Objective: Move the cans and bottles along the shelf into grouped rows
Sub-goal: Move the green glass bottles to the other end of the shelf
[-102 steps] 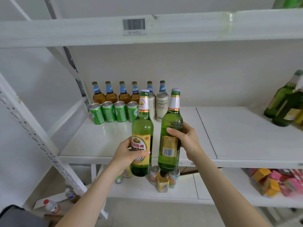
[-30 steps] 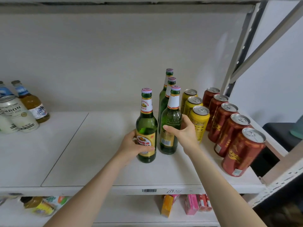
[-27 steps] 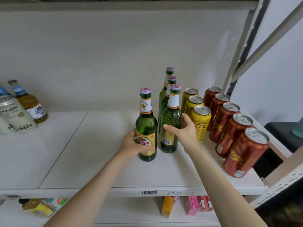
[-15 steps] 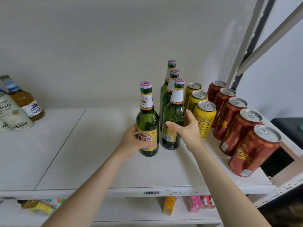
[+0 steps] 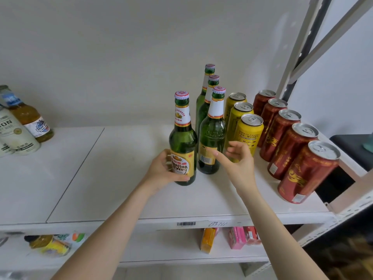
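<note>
My left hand (image 5: 161, 170) grips the lower body of a green beer bottle with a yellow label (image 5: 183, 142), which stands upright on the white shelf (image 5: 113, 178). Just to its right a second green bottle (image 5: 212, 138) stands at the front of a row of green bottles (image 5: 203, 98) running back to the wall. My right hand (image 5: 239, 160) hovers open beside that second bottle, fingers spread and off the glass.
A row of yellow cans (image 5: 249, 134) and a row of red cans (image 5: 290, 146) stand to the right of the bottles. At far left are a white can (image 5: 15, 134) and an amber bottle (image 5: 30, 120). Small boxes (image 5: 238, 237) lie on the shelf below.
My right hand has let go of the second green bottle and drawn back a little with fingers spread. That bottle now stands on the shelf. My left hand still holds its bottle.
</note>
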Action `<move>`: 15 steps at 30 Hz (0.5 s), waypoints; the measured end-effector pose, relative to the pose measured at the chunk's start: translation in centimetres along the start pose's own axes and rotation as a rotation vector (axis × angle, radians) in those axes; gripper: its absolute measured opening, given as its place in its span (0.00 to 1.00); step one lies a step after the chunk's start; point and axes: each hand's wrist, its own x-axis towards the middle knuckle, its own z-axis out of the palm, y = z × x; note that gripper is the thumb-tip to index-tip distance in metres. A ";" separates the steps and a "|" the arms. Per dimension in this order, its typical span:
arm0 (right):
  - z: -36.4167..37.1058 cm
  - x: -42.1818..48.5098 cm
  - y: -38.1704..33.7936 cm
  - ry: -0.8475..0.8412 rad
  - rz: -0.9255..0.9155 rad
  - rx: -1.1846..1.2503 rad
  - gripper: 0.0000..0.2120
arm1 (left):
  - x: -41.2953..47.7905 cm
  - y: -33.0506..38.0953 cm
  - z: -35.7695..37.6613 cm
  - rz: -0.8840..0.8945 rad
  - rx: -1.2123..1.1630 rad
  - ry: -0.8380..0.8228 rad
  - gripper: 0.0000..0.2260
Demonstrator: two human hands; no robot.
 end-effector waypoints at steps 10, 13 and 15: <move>-2.3 -3.4 -0.6 -0.356 -0.006 0.046 0.32 | -3.3 0.2 4.5 -0.029 0.028 -0.094 0.43; -3.8 -3.3 -0.8 -0.405 -0.038 0.070 0.30 | -3.7 0.2 6.1 -0.039 0.024 -0.116 0.40; -4.7 -3.1 -1.0 -0.420 -0.055 0.065 0.27 | -3.7 0.1 6.9 -0.036 0.016 -0.113 0.35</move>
